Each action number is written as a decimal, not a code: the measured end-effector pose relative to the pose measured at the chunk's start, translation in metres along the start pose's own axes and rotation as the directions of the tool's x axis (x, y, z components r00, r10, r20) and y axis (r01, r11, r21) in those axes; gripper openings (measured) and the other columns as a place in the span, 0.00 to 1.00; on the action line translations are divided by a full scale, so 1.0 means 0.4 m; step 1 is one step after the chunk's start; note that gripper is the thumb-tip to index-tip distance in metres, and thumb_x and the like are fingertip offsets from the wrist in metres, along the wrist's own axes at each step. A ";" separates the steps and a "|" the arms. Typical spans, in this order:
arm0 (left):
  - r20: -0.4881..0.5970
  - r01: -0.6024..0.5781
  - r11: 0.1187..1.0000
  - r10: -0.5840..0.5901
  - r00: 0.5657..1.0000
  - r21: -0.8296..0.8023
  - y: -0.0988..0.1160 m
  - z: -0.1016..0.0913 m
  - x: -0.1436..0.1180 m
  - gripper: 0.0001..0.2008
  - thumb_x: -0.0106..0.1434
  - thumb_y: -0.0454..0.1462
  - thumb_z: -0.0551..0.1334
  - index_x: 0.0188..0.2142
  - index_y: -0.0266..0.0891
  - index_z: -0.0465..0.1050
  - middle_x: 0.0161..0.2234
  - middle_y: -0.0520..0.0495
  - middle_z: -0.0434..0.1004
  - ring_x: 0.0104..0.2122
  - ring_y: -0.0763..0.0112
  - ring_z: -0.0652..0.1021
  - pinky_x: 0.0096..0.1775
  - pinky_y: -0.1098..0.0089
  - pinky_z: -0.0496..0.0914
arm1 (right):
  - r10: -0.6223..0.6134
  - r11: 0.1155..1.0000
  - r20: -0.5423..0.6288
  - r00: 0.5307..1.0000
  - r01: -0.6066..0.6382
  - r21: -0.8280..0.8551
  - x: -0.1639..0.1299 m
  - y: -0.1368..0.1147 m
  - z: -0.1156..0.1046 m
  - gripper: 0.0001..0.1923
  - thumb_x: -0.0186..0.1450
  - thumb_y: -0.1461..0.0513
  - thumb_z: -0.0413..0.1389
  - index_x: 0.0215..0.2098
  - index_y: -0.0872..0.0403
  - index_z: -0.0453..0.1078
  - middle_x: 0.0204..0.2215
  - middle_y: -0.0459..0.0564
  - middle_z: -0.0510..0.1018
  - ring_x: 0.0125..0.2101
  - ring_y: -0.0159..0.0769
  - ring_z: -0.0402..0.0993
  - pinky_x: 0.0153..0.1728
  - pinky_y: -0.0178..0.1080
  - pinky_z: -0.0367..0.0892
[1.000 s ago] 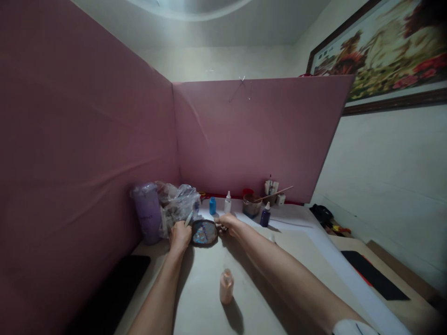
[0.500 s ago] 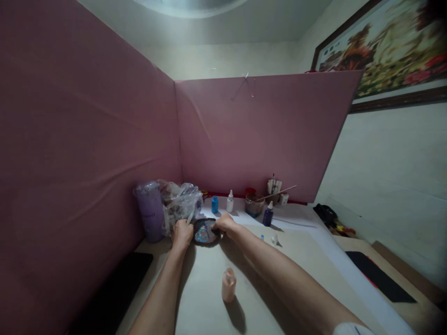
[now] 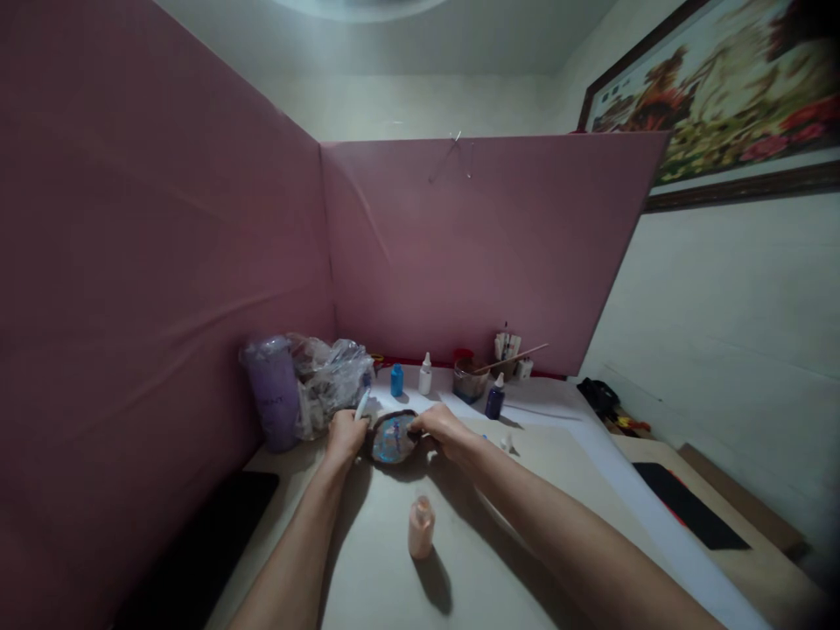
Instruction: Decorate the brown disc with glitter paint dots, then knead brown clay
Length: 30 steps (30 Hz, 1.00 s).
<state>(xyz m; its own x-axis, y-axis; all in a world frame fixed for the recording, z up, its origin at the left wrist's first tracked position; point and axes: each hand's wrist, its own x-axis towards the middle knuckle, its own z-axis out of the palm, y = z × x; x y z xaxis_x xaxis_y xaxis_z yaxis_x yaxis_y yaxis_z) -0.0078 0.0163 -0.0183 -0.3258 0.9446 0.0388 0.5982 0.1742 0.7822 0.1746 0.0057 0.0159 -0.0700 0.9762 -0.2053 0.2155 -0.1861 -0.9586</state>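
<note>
A translucent purple plastic cup (image 3: 271,390) stands far left on the pale bench (image 3: 374,560), bearing faint dark lettering too blurred to read. Beside it, the left hand (image 3: 346,436) is curled shut around a slim white pen-like tool (image 3: 362,402) pointing up and away. The dark round mould with blue glittery filling (image 3: 392,437) lies flat between both hands, its slightly longer axis seemingly left to right. The right hand (image 3: 444,427) pinches the mould's right rim, forearm stretched forward. A peach squeeze bottle (image 3: 421,527) stands upright nearer the camera.
</note>
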 end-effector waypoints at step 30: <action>0.206 -0.161 0.974 0.192 0.959 -0.159 0.084 0.064 -0.098 0.09 0.54 0.36 0.58 0.24 0.33 0.73 0.20 0.46 0.76 0.20 0.73 0.73 0.23 0.76 0.62 | -0.543 0.747 -0.211 0.813 0.353 -0.563 -0.264 0.188 -0.248 0.09 0.62 0.65 0.52 0.35 0.52 0.74 0.36 0.51 0.79 0.36 0.38 0.75 0.38 0.37 0.67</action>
<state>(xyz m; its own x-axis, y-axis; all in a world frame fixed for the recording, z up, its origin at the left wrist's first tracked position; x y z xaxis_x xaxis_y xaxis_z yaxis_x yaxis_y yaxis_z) 0.0437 -0.0078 -0.0095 -0.0466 0.9971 0.0593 0.5191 -0.0265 0.8543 0.2947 -0.1004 -0.0150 0.0313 0.9181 0.3951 0.6844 0.2684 -0.6779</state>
